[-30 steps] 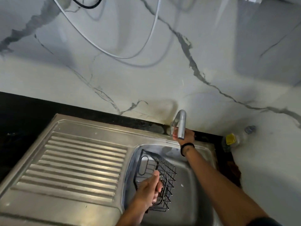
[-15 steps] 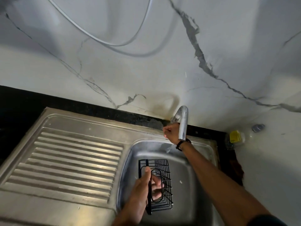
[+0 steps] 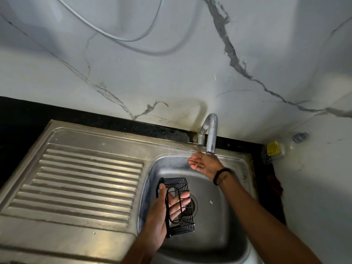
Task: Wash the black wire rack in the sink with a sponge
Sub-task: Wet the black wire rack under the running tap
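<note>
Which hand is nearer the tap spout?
Right. The right hand is cupped palm-up directly under the tap spout, just below its outlet. The left hand is lower in the sink, holding the black wire rack over the drain.

A white marble-patterned wall (image 3: 171, 77) with grey veins rises behind a black countertop (image 3: 22, 115). A pale cable (image 3: 122, 38) loops across the wall near the top. In the right corner, well apart from the ribbed steel drainboard (image 3: 85, 183), lies a clear plastic bottle (image 3: 282, 147) with a yellow label (image 3: 273, 148) and a bluish cap.
</note>
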The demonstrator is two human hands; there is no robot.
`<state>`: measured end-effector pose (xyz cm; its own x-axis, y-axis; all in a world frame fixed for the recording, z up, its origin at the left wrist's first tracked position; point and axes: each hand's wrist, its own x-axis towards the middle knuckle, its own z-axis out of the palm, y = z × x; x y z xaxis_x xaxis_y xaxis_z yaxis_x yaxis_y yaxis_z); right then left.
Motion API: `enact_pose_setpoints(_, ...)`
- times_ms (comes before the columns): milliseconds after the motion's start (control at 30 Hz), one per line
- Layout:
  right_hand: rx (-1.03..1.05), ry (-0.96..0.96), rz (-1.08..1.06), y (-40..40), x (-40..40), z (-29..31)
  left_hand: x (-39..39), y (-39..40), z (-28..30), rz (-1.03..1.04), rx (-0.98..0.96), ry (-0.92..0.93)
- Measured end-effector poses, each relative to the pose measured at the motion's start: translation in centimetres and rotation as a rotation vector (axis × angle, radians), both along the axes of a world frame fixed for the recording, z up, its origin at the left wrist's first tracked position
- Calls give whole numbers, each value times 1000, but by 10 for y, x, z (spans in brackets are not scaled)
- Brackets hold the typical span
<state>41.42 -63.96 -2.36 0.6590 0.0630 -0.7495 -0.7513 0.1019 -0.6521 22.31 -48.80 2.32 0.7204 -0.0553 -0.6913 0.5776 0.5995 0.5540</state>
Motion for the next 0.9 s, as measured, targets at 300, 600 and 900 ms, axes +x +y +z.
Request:
enact_pose_setpoints(300,290,114,-167,9,-16,40,18,4,-8,85,61,6)
enact_pose_setpoints(600,-339,-690,572,24,-114,77,32,6,-23,250,-142,63)
enact_pose_setpoints(900,-1000,-577,594,-5,-73,34,16,22,-23,302,-279,-21)
